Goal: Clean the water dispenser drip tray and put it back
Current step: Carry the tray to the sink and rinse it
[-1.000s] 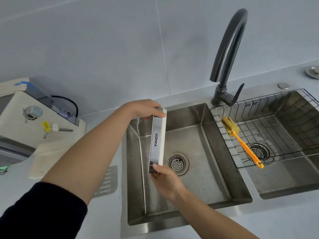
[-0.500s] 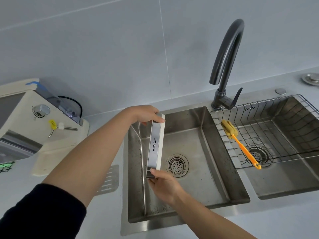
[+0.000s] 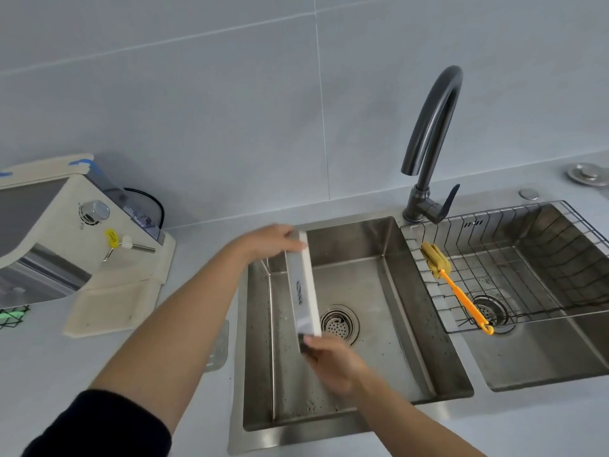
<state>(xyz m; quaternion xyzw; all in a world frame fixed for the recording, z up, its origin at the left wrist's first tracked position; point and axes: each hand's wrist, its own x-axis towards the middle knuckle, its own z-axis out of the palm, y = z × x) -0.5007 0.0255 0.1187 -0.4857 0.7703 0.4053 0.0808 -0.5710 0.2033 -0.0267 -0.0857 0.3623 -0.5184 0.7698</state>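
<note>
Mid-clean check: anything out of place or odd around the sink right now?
Nothing looks spilled or broken. The drip tray, held at its ends by the left hand and right hand, is over the left basin. Its perforated cover lies apart on the counter left of the sink.

**A home kitchen**

A stainless double sink is set into a pale grey table against a tiled wall. A dark gooseneck faucet stands at the sink's back edge, a wire drainer basket holds a yellow brush, and a water dispenser sits at the table's left edge.
</note>
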